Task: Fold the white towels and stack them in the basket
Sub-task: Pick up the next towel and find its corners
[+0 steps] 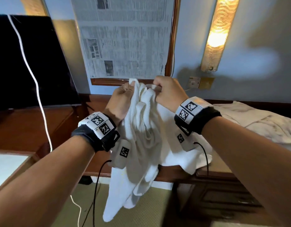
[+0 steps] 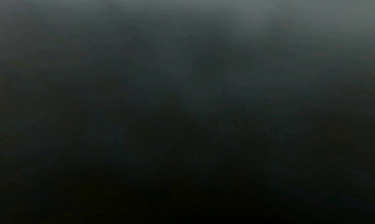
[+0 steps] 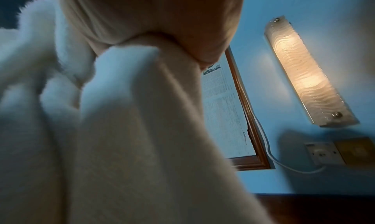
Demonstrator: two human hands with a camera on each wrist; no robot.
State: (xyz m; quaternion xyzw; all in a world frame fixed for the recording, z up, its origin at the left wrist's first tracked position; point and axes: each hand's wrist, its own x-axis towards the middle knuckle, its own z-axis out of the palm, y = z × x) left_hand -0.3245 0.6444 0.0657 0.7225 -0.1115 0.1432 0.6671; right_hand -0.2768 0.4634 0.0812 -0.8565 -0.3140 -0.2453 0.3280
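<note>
A white towel (image 1: 141,145) hangs bunched in the air in front of me, its lower end draping past the edge of the wooden desk (image 1: 177,174). My left hand (image 1: 123,95) grips one top corner and my right hand (image 1: 164,90) pinches the top edge close beside it. In the right wrist view the towel (image 3: 121,139) fills the left half, held under my right hand (image 3: 162,18). The left wrist view is dark and shows nothing. More white towels (image 1: 259,123) lie crumpled on the desk at the right. No basket is in view.
A black TV screen (image 1: 27,63) with a white cable (image 1: 41,112) stands at the left. On the wall are a newspaper-covered frame (image 1: 125,38), a lit lamp (image 1: 218,33) and a socket (image 1: 194,82). Dark drawers (image 1: 223,197) sit below the desk, with carpet (image 1: 149,210) underneath.
</note>
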